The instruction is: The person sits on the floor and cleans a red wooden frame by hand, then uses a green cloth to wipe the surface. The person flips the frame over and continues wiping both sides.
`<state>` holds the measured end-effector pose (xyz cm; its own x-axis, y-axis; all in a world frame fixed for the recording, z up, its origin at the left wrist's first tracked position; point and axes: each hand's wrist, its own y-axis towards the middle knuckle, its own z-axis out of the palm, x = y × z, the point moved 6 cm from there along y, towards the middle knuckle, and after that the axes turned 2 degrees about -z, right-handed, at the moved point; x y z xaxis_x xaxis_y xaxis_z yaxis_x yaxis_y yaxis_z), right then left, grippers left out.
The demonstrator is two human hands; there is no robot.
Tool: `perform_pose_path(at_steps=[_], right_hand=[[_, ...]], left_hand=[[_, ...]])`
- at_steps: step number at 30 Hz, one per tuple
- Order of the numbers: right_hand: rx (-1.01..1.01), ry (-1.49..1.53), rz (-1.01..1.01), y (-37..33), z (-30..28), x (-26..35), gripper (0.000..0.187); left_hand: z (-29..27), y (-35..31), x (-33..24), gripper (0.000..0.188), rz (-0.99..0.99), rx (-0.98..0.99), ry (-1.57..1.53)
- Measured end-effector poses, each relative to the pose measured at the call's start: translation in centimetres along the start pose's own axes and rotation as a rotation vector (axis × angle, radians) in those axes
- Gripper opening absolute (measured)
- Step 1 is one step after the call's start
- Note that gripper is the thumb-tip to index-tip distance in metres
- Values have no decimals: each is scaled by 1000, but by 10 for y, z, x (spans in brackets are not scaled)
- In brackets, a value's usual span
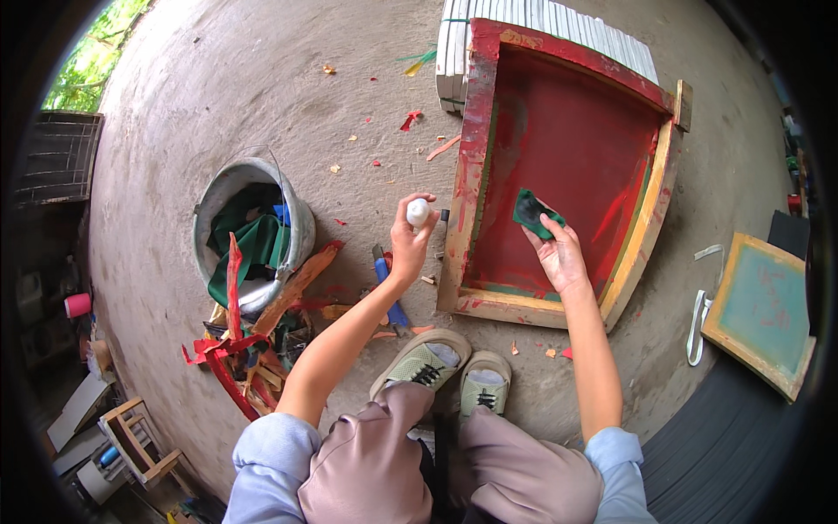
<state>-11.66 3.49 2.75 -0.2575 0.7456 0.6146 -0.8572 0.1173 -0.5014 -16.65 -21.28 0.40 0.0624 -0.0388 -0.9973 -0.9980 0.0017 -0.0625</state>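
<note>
In my left hand [410, 240] is a small white bottle [418, 212], its rounded end facing up and my fingers wrapped round it. My right hand [559, 258] pinches a folded green cloth [529, 206] with a dark stain. That cloth is over the red mesh of a wooden screen-printing frame [471, 192]; whether it touches the mesh I cannot tell. Red stain marks the frame's wood. The bottle is just left of the frame's left side.
To my left stands a metal bucket [302, 229] holding green cloth. Red and brown scraps [253, 349] are heaped beside it, near a blue-handled tool [394, 301]. White stacked slats [451, 57] support the frame's far end. A smaller green screen [764, 301] lies at right.
</note>
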Motion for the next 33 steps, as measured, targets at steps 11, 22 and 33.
perform_pose_path(at_steps=[11,22,33], right_hand=[[-493,-1533,-1201,25,6,133,38],[-183,-2197,-1118,42,-18,91,65],[373,-2202,-1083,8,-1,-13,69]], left_hand=[[-3,9,-34,39,253,-28,328],[83,66,-71,85,97,-10,502],[73,61,-48,87,178,53,397]])
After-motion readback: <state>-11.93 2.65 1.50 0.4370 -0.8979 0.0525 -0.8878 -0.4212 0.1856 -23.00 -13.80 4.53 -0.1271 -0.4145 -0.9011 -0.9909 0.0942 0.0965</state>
